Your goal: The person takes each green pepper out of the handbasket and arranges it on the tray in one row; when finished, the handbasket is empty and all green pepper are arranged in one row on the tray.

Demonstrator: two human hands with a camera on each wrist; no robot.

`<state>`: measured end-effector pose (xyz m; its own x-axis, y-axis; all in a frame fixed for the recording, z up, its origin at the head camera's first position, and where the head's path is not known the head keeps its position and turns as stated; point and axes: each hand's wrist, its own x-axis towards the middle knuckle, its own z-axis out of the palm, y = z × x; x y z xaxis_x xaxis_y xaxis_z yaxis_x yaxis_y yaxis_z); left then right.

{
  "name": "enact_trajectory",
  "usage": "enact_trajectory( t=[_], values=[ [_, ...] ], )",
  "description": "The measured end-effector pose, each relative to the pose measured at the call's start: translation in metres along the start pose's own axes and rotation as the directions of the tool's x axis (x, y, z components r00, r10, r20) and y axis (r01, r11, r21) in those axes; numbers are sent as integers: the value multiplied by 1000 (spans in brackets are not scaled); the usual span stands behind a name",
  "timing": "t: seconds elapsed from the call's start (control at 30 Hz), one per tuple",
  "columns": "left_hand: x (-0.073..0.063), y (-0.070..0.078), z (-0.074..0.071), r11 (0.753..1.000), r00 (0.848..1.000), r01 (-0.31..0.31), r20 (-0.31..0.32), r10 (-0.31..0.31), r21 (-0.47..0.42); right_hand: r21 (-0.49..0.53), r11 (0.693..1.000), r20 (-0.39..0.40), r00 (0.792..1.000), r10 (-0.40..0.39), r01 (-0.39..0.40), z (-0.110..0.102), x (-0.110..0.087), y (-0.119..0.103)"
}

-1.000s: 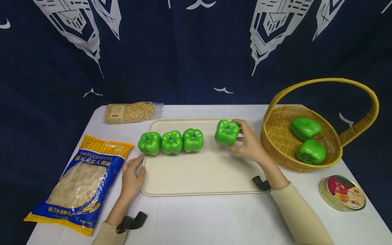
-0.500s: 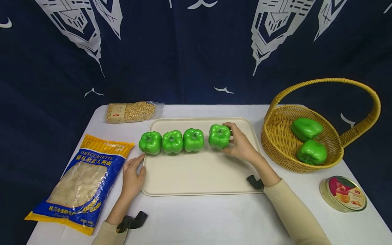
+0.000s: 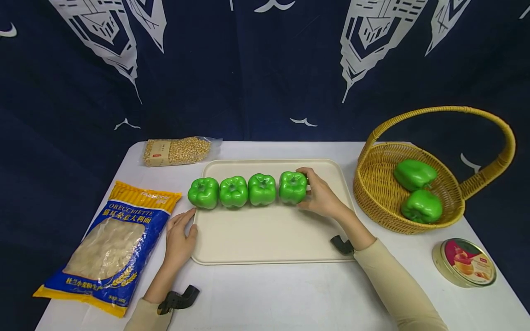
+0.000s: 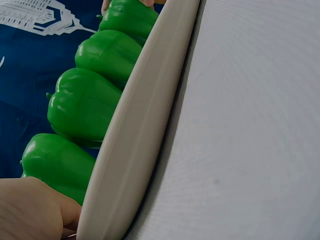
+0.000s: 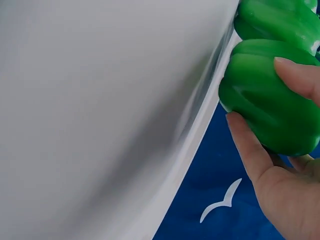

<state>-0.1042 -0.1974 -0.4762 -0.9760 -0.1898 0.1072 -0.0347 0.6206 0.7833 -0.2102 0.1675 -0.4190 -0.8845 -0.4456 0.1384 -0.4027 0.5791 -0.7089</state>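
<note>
Several glossy green bell peppers stand in a row across the upper half of a cream tray (image 3: 265, 239). My right hand (image 3: 320, 195) holds the rightmost bell pepper (image 3: 293, 187), thumb on one side and fingers on the other; the right wrist view shows this bell pepper (image 5: 270, 100) between thumb and fingers. Beside it stands another bell pepper (image 3: 262, 189), with little gap between them. At the tray's left edge rests my left hand (image 3: 179, 236), fingers fairly straight against the rim, just below the leftmost bell pepper (image 3: 203, 193). That hand is partly cut off in the left wrist view.
A wicker basket (image 3: 372, 202) with a tall handle stands right of the tray, two bell peppers (image 3: 421, 205) inside. A round tin (image 3: 463, 262) sits at the front right. Left lie a blue and yellow pasta bag (image 3: 109, 248) and, farther back, a corn kernel bag (image 3: 178, 151).
My right hand has moved left and slightly nearer with its bell pepper, bringing it down beside the row's other peppers. The left hand has stayed at the tray's edge.
</note>
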Motion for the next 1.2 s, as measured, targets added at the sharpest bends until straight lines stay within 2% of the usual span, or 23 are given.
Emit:
enact_trajectory(
  t=[0.3,0.57,1.2],
  values=[
    [0,1,0,1000,1000,7,-10,-7,5,-28,999,39,999,-15,17,3,2,3],
    [0,1,0,1000,1000,14,9,-14,7,-17,1000,50,999,-11,12,4,2,1],
    [0,1,0,1000,1000,2,6,-3,15,-44,996,71,994,80,-77,-1,-2,-4]
  ],
)
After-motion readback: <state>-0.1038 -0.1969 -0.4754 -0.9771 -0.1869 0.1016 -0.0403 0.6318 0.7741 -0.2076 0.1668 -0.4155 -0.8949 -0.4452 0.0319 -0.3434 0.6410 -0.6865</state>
